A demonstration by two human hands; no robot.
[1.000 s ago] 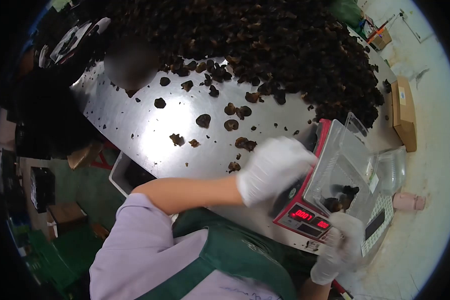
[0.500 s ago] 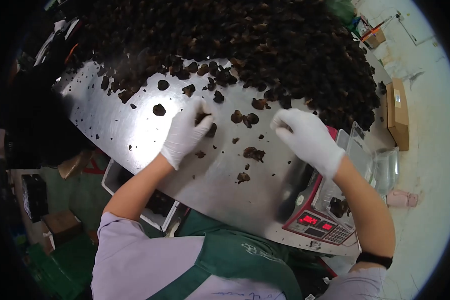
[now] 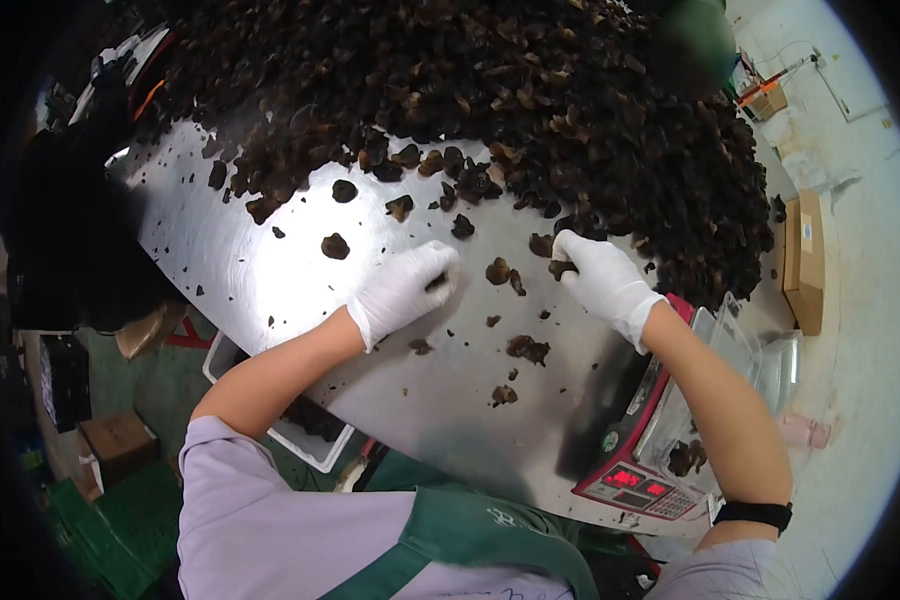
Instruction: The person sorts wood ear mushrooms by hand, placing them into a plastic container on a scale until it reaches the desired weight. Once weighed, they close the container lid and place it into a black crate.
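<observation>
A large heap of dark brown, fungus-like pieces (image 3: 450, 80) covers the far part of the metal table (image 3: 420, 400). My left hand (image 3: 407, 290), in a white glove, is over the middle of the table with its fingers curled round something dark, mostly hidden. My right hand (image 3: 602, 280), also gloved, pinches a dark piece (image 3: 560, 268) near the heap's edge. Between the hands lie loose pieces (image 3: 498, 271), and nearer to me is another clump (image 3: 528, 349).
A red scale (image 3: 635, 480) with lit digits stands at the right, bearing a clear container (image 3: 670, 425) with dark pieces. Beyond are a cardboard box (image 3: 803, 262) and a pink item (image 3: 803, 431). A white bin (image 3: 322, 457) sits below the table's left edge.
My left hand has moved right and slightly down. My right hand now has a dark piece at its fingertips. One loose piece between the hands is gone, and a green shape has entered at the upper right.
</observation>
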